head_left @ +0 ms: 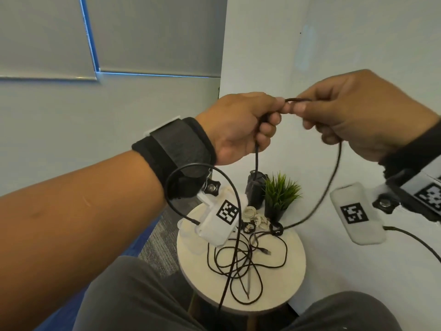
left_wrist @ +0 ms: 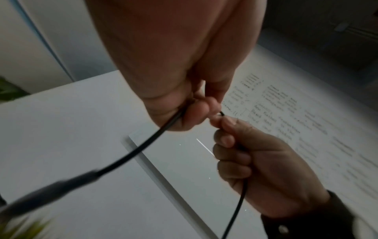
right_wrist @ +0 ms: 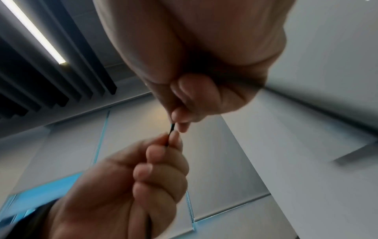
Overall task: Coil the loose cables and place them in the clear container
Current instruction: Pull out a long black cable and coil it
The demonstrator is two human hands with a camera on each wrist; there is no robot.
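Note:
High above the table, both hands hold one thin black cable (head_left: 298,99). My left hand (head_left: 274,113) grips it in curled fingers, and a strand drops from the fist with a plug end. My right hand (head_left: 301,108) pinches the cable beside it, and a long loop (head_left: 333,170) sags from it to the table. The left wrist view shows the left hand (left_wrist: 197,111), the cable (left_wrist: 143,145) and the right hand (left_wrist: 225,127). More black cables (head_left: 238,261) lie tangled on the round table (head_left: 293,278). A clear container (head_left: 189,238) sits at the table's left, mostly hidden behind the wrist camera.
A small potted plant (head_left: 279,199), a dark upright object (head_left: 256,191) and some small white items (head_left: 254,217) stand at the back of the table. White walls close in behind and to the right. My knees are below the table's near edge.

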